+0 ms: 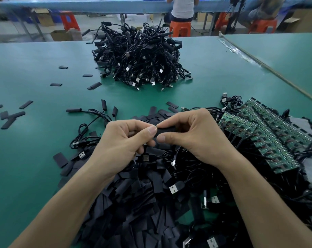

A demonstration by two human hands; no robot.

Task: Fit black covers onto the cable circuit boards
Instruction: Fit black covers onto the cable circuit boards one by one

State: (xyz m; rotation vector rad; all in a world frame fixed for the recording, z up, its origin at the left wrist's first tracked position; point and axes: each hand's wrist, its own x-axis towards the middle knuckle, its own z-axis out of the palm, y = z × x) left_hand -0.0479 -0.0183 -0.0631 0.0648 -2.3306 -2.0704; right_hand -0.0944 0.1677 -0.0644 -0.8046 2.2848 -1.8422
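Observation:
Over the green table (35, 158) both my hands meet on one black cover (166, 130). My right hand (192, 135) pinches the cover between thumb and fingers. My left hand (124, 138) pinches its left end, fingers curled; the board inside is hidden. A black cable with a USB plug (146, 157) hangs below the hands. Loose flat black covers (133, 199) lie heaped under my forearms. Green circuit boards with cables (269, 138) are stacked to the right.
A big pile of covered USB cables (139, 58) sits at the table's far middle. Single covers (13, 118) are scattered on the left. A taped seam with a rod (259, 63) crosses the right. Behind, people sit on orange stools (180, 28) at a blue bench.

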